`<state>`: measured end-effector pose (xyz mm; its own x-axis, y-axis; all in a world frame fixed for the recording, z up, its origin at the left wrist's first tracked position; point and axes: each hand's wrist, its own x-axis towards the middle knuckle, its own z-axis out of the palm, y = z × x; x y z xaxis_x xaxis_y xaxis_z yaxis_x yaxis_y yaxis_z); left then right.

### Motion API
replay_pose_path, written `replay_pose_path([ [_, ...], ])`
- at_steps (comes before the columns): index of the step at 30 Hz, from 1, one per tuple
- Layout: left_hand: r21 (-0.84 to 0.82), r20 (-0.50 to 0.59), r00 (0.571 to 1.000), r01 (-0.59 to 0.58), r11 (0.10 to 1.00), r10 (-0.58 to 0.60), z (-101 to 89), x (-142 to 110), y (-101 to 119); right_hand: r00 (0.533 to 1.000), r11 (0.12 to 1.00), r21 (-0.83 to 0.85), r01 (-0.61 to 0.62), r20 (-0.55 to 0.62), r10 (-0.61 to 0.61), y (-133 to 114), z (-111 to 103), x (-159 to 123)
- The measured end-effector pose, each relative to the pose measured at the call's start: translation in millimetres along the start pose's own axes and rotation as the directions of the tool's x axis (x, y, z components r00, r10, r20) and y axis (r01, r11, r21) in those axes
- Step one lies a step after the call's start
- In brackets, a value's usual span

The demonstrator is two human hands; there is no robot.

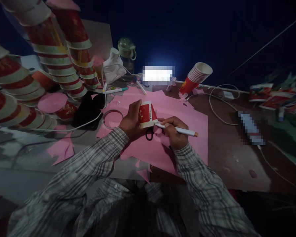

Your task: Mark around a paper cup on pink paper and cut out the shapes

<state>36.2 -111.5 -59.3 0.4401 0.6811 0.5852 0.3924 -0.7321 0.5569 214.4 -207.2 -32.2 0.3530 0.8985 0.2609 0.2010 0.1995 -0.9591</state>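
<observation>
My left hand is wrapped round the left side of a red and white paper cup, which is upside down with its rim low. My right hand grips a white marker with an orange-brown end. The marker's tip meets the cup's rim at the lower right. Beneath both hands lies a large pink paper sheet. Part of a pair of scissors, a black handle loop, shows just below the cup; the rest of it is mostly hidden.
Tall stacks of painted paper cups crowd the left. Nested paper cups lean at the back, right of a bright light. A tape ring, pink scraps and more markers lie about. A phone with cables rests right.
</observation>
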Motion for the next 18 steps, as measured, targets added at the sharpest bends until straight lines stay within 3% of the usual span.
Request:
replay_pose_path([
  [8,-0.013,-0.013,1.0,0.008,1.0,-0.008,0.1,-0.9,3.4,1.0,0.989,0.147,0.031,-0.006,-0.031,2.9,1.9,2.1],
  [18,-0.012,-0.011,1.0,-0.004,1.0,0.004,0.7,-0.4,1.0,0.999,0.997,0.069,0.03,0.03,-0.032,0.6,2.6,-1.1],
])
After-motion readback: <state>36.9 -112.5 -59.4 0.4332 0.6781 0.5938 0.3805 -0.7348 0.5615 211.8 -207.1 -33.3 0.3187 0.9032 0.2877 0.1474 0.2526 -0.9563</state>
